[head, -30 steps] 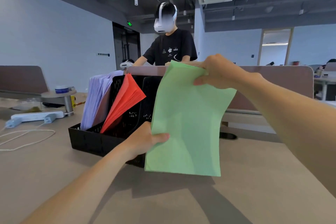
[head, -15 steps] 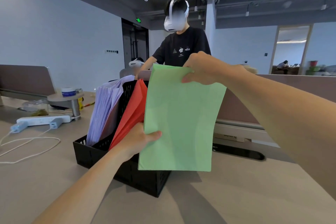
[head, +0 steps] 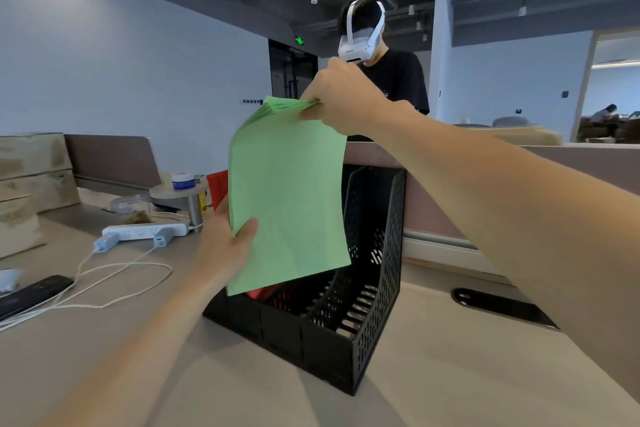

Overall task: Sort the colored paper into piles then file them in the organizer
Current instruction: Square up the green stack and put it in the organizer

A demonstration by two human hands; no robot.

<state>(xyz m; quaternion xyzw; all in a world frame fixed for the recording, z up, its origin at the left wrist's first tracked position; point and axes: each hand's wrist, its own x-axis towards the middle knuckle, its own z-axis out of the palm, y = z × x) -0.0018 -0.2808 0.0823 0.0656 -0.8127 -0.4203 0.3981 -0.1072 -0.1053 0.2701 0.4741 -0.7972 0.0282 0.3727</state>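
A stack of green paper (head: 289, 198) hangs upright above the black mesh organizer (head: 360, 340). My right hand (head: 341, 99) pinches its top edge, and my left hand (head: 225, 246) grips its lower left side. The stack's bottom edge hovers over the organizer's middle slots. A bit of red paper (head: 258, 293) shows in a slot under the green stack, and a red corner (head: 217, 185) sticks out behind its left edge. The rightmost slot holds nothing that I can see. The purple paper is hidden behind the green stack.
A white power strip (head: 145, 230) with chargers and looping cables lies on the table to the left, beside a dark phone (head: 31, 293). A person in a headset (head: 388, 80) stands behind the desk divider. A cable slot (head: 502, 308) sits in the table at right.
My view has shifted to the right of the organizer. The green stack has risen and moved over the organizer's middle slots, covering the purple and most of the red paper.
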